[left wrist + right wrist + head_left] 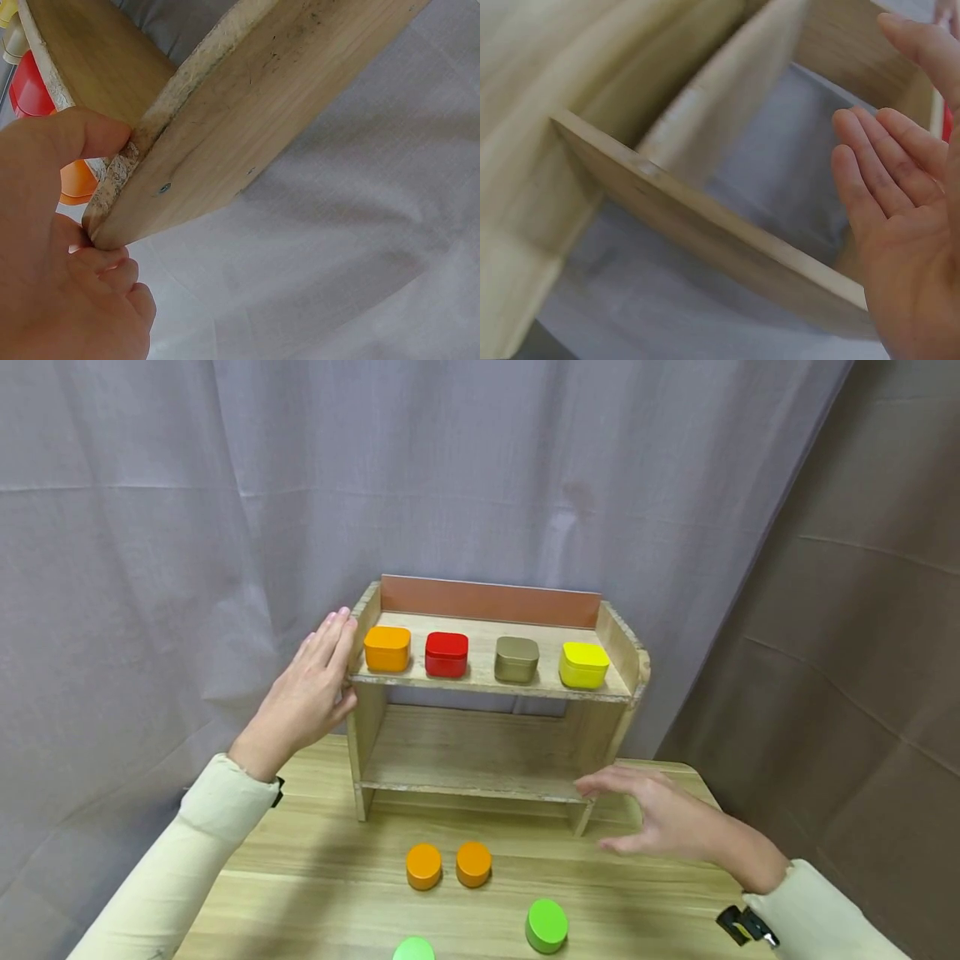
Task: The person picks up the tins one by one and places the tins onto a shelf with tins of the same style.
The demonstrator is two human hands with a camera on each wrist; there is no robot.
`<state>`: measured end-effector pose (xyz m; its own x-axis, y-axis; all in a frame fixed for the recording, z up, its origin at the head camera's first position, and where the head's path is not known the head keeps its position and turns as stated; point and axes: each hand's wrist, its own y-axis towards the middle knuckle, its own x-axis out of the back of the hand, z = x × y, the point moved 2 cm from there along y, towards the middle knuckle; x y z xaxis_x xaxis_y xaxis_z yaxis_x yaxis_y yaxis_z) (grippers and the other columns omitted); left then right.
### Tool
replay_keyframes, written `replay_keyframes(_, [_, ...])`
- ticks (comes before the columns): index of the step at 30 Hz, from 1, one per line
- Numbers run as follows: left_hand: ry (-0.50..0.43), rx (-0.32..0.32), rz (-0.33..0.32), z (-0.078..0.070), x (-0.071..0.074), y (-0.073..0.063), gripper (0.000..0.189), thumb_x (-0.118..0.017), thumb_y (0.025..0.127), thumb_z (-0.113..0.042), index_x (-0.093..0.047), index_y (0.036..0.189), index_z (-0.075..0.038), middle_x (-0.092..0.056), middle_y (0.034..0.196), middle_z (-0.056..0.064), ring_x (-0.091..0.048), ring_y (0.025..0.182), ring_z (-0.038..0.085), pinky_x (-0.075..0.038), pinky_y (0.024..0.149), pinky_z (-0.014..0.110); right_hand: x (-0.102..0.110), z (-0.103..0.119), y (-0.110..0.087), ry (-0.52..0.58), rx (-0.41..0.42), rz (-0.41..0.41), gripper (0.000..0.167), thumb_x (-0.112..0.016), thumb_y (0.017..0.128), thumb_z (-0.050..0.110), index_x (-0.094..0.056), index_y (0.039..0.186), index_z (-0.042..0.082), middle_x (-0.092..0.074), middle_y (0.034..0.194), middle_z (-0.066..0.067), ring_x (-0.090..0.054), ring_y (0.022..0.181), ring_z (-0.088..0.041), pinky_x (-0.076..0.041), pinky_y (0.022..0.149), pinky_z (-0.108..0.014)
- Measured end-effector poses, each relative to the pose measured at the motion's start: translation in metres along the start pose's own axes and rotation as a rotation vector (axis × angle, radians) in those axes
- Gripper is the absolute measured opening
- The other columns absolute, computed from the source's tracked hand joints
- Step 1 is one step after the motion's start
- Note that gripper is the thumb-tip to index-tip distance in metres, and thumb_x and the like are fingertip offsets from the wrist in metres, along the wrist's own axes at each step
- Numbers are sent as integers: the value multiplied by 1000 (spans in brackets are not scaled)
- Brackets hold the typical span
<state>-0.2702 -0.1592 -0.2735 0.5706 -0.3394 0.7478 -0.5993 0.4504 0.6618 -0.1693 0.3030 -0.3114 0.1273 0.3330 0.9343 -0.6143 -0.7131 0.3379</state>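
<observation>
From the head camera, a small wooden shelf [472,747] stands upright on a table [322,910], its long axis running left to right before the person and its hollow front facing them. The left hand [303,693] lies along the shelf's outer left side, in contact and so the nearer of the two, with the shelf stretching away to its right; the right hand [660,818] hangs by the lower right front corner, thumb spread from fingers, nothing between them, the shelf to its left and beyond. Whether those fingertips touch the corner cannot be told. An orange box [387,649], a red box [446,654], an olive box [516,660] and a yellow box [583,665] line the upper board along that same axis, while two orange discs [423,867] and two green discs [546,927] sit in front on the table. From the left wrist, the thumb [97,135] bends onto the front edge of the left side panel [247,112] and the fingers curl by its corner, pinching the wood. From the right wrist, fingers lie straight, side by side, thumb apart, palm bare, near the right side panel [697,217]; the lower board [735,90] runs from that panel toward the shelf's far end.
</observation>
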Motion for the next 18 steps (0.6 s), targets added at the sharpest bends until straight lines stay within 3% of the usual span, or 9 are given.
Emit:
replay_keyframes(5, [2,1,-2,0,0,-1,92,-72,88,-8,-22,163,8,-20,174,28,-27,159,46,-32,127,64,-25,1,-9,63,-38,113,61,-90,83,33,-67,136,12,-74,129,1,-72,115,-17,-63,96,-41])
replay_keyframes(9, [2,1,-3,0,0,-1,92,-72,88,-8,-22,163,8,-20,174,28,-27,159,46,-32,127,64,-48,1,-19,148,-71,183,60,-89,83,33,-67,135,11,-74,126,0,-72,114,-17,-63,96,-40])
replay_keyframes(13, [2,2,-3,0,-1,0,93,-72,87,-8,-22,164,8,-20,174,28,-27,159,46,-32,127,64,-75,-1,-29,231,-46,217,59,-89,82,27,-66,134,9,-74,124,-3,-72,111,-18,-63,93,-35])
replay_keyframes(18, [1,1,-1,1,0,-1,92,-72,88,-8,-22,164,8,-19,174,27,-27,160,46,-32,127,64,-107,-5,-42,251,-1,209,59,-90,81,25,-66,132,8,-75,120,-4,-73,108,-16,-63,91,-32])
